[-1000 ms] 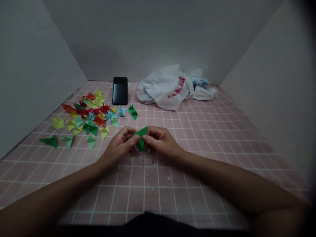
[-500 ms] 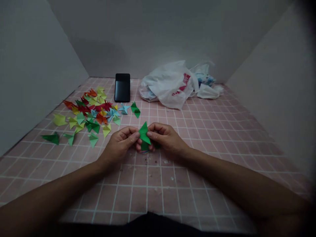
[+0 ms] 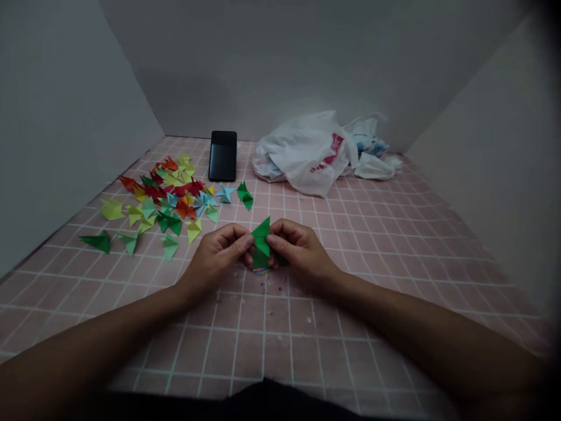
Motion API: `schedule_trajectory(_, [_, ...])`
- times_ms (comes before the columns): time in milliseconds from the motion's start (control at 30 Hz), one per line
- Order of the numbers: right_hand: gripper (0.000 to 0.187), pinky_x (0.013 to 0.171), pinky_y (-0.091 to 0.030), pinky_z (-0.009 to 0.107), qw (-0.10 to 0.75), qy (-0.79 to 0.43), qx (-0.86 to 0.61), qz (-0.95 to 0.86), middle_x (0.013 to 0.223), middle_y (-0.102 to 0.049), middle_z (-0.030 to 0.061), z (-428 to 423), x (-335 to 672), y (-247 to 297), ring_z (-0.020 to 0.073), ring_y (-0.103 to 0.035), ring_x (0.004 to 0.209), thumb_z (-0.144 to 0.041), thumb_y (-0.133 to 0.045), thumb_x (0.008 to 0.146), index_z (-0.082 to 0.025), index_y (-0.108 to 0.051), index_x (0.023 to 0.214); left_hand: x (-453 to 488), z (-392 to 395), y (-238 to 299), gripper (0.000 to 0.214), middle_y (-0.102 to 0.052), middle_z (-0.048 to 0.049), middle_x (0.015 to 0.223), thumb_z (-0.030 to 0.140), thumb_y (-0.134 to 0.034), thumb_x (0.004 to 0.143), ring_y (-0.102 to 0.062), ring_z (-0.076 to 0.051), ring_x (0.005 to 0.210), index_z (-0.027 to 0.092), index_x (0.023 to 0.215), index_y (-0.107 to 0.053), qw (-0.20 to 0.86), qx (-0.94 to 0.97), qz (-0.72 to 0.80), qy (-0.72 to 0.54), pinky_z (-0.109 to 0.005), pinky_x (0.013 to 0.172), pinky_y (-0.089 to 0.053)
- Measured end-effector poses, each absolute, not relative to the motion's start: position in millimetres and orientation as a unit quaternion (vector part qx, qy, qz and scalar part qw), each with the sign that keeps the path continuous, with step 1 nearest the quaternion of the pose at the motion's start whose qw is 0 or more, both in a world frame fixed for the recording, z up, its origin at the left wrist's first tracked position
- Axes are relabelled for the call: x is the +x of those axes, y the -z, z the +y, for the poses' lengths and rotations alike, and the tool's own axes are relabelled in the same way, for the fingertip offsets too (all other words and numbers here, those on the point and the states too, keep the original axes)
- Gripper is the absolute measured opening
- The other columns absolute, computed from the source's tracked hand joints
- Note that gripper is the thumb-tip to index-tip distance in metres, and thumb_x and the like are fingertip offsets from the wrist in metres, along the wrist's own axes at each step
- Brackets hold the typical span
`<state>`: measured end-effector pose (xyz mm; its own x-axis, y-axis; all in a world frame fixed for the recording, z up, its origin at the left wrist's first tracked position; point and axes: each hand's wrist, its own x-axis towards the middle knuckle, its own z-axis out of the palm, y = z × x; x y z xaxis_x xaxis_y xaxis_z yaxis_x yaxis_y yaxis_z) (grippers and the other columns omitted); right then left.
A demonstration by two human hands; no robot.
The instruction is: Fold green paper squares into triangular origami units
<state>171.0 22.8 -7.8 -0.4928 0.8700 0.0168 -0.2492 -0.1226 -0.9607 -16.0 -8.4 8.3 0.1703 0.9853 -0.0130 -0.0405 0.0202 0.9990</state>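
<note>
Between my two hands is a folded piece of green origami paper (image 3: pixel 262 237), its pointed tip upward. My left hand (image 3: pixel 223 251) pinches its left edge between thumb and fingers. On the opposite edge, my right hand (image 3: pixel 295 248) grips it the same way, thumb on the near face. Just below the fold, more green paper (image 3: pixel 260 261) shows, with thin coloured paper edges under it; my fingers partly hide these. Several folded paper pieces (image 3: pixel 169 222) in green, yellow, red, orange and blue lie in a loose heap to the left of my hands.
A black phone (image 3: pixel 222 156) lies at the back, right of the paper heap. Crumpled white plastic bags (image 3: pixel 302 155) with red print rest against the back wall (image 3: pixel 280 64). Pink tiled cloth (image 3: pixel 394 251) covers the surface, with small scraps near my hands. Grey walls stand on both sides.
The whole view has shifted slightly, so everything sits a little further right. Both hands still pinch the green paper, which has turned a little between the fingers.
</note>
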Motion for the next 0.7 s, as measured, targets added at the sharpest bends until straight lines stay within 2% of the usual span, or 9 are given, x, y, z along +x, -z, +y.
schedule_trajectory(167, [0.026, 0.055, -0.047, 0.023, 0.388, -0.724, -0.267, -0.503, 0.069, -0.067, -0.0018, 20.4, 170.8, 6.7, 0.0096, -0.059, 0.057, -0.042, -0.075, 0.088, -0.019, -0.062, 0.086, -15.3, -6.2, -0.3, 0.024, -0.065, 0.001, 0.067, 0.038, -0.075, 0.087, -0.062, -0.012, 0.062, 0.017, 0.08, -0.066, 0.662, 0.424, 0.41, -0.463, -0.025, 0.064, -0.053])
schedule_trajectory(300, [0.03, 0.054, -0.046, 0.021, 0.373, -0.756, -0.245, -0.48, 0.075, -0.071, 0.0005, 19.4, 170.2, 6.3, 0.0094, -0.061, 0.058, -0.044, -0.076, 0.088, -0.019, -0.062, 0.087, -14.3, -4.7, 2.9, 0.025, -0.061, 0.0022, 0.061, 0.036, -0.081, 0.082, -0.057, -0.009, 0.056, 0.016, 0.077, -0.067, 0.721, 0.366, 0.381, -0.448, -0.021, 0.06, -0.051])
schedule_trajectory(467, [0.033, 0.054, -0.047, 0.021, 0.364, -0.77, -0.232, -0.471, 0.074, -0.071, 0.0014, 18.5, 170.2, 6.8, 0.0103, -0.062, 0.059, -0.048, -0.076, 0.087, -0.018, -0.062, 0.086, -13.2, -4.5, 1.4, 0.026, -0.061, 0.0025, 0.059, 0.035, -0.083, 0.082, -0.055, -0.007, 0.053, 0.014, 0.076, -0.068, 0.737, 0.352, 0.361, -0.45, -0.018, 0.057, -0.05])
schedule_trajectory(700, [0.029, 0.054, -0.047, 0.02, 0.358, -0.773, -0.229, -0.471, 0.076, -0.072, 0.0022, 19.5, 170.2, 6.0, 0.0096, -0.061, 0.058, -0.042, -0.077, 0.087, -0.017, -0.063, 0.087, -13.2, -4.2, 0.4, 0.028, -0.061, 0.0022, 0.06, 0.035, -0.084, 0.082, -0.056, -0.007, 0.053, 0.013, 0.076, -0.068, 0.75, 0.351, 0.338, -0.448, -0.016, 0.055, -0.05])
